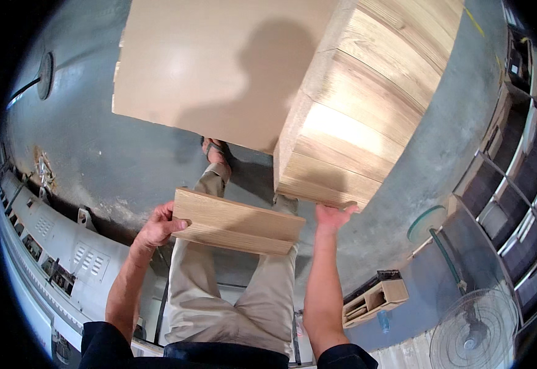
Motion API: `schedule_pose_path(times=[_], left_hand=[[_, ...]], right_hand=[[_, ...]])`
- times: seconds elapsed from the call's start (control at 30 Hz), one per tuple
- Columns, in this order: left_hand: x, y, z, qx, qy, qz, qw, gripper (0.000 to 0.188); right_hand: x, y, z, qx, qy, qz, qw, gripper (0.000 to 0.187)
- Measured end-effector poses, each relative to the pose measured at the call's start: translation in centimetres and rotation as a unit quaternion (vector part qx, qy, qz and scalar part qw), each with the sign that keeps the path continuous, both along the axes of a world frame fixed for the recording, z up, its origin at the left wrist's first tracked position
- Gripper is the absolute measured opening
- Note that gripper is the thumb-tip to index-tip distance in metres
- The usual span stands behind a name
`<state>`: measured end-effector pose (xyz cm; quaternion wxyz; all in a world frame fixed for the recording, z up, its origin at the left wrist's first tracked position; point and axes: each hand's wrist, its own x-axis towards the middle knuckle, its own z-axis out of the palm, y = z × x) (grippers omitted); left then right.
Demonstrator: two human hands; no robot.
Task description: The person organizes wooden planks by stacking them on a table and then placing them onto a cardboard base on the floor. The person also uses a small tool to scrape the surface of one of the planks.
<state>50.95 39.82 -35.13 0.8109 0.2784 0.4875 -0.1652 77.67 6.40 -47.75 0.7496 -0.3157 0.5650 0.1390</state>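
My left hand (159,226) is closed on the left end of a light wood-grain board (237,220), thumb on its upper face. The board lies crosswise in front of my legs, and a line along its lower part could be a second board or a fold. At the near end of a row of wood-grain boards (351,132), my right hand (331,216) presses up against the edge. Its thumb is stretched out; the other fingers are partly hidden by the boards. Left of this row, and joining it, lies a large plain beige panel (213,61) with my shadow across it.
Left stands a long white machine (84,264). A round-based stand (46,75) is at the far left. To the right are a pedestal fan (474,329), its round base (427,224), a small wooden box (376,301) and dark shelving (514,184). The floor (121,166) is grey.
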Motion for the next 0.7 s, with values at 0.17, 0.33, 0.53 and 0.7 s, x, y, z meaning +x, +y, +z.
schedule_pose_path(times=[0.17, 0.33, 0.53, 0.7], left_hand=[[0.2, 2.1, 0.2, 0.01, -0.026, 0.017, 0.999, 0.044], [-1.2, 6.6, 0.3, 0.051, -0.031, 0.058, 0.997, 0.043], [4.6, 14.1, 1.8, 0.045, -0.039, 0.103, 0.993, 0.045], [12.6, 21.0, 1.9, 0.138, -0.01, 0.114, 0.984, 0.046]], right_hand=[[-2.7, -2.4, 1.8, -0.009, 0.123, 0.167, 0.978, 0.091], [-8.7, 7.2, 12.9, 0.036, 0.036, 0.443, 0.895, 0.059], [-5.3, 18.0, 13.4, 0.029, -0.065, 0.467, 0.881, 0.031], [2.9, 25.6, 10.1, 0.082, -0.154, 0.412, 0.894, 0.012]])
